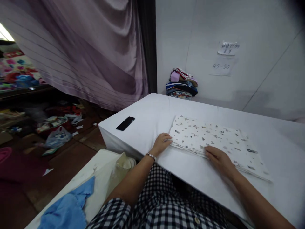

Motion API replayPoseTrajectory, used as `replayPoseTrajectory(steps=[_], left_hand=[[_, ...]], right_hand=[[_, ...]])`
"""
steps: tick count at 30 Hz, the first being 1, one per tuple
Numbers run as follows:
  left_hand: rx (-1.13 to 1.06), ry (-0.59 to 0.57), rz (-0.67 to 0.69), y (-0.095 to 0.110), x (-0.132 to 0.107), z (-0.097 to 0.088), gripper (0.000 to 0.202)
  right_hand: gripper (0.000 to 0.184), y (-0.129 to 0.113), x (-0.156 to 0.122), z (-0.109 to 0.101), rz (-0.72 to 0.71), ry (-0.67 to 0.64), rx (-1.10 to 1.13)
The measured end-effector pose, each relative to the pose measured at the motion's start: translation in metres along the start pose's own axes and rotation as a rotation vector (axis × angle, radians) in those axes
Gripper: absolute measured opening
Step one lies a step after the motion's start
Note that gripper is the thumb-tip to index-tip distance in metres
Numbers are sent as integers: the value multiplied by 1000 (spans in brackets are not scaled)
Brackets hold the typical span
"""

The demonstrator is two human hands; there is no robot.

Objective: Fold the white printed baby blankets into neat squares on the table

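A folded white cloth with small dark prints [214,140] lies flat on the white table [154,111]. My left hand [162,142] rests at the cloth's near left corner, fingers curled against its edge. My right hand [220,160] lies on the near edge of the cloth, fingers pressed flat along the fold. A bracelet sits on my left wrist.
A black phone [125,123] lies near the table's left corner. A stack of folded clothes [181,84] sits against the back wall. A blue cloth [69,206] and a pale bag [121,165] rest on a low surface to my left. Clutter covers the floor at left.
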State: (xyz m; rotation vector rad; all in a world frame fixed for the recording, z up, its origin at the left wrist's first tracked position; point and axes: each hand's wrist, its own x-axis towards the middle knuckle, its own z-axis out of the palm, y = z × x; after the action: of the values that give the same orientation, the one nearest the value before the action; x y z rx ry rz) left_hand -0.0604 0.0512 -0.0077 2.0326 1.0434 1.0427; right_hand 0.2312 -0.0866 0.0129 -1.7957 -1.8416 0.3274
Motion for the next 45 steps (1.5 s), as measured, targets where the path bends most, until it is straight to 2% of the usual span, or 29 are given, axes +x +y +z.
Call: replayPoseTrajectory(steps=[4,9,12,14,20,26,34,41,45], left_hand=[[66,-16,1,7,-11,-4,21],[235,60,-135,15,-15,-5,37],[305,43,-218,19,-17,-6,42],[317,3,-219,21,-17,-6,42],[307,-34,-187,20,-18,-6,37],[185,-18,-233,16,-17,-6,34],[91,5,-234,10,-17,-5,34],[30,15,-232,7,-17,-3,33],[-14,36,-228,2,-18,-2,34]], right_hand=[[39,-36,25,21,-134,-71,3],[33,-74,59,47,-279,-110,3],[29,-92,73,62,-301,-117,-65],[27,-99,78,70,-283,-123,-112],[26,-100,84,85,-240,-115,-155],[31,-95,80,89,-251,-2,-94],[31,-99,76,89,-362,-64,-157],[32,-98,78,95,-310,-37,-153],[33,-98,76,91,-313,76,-124]])
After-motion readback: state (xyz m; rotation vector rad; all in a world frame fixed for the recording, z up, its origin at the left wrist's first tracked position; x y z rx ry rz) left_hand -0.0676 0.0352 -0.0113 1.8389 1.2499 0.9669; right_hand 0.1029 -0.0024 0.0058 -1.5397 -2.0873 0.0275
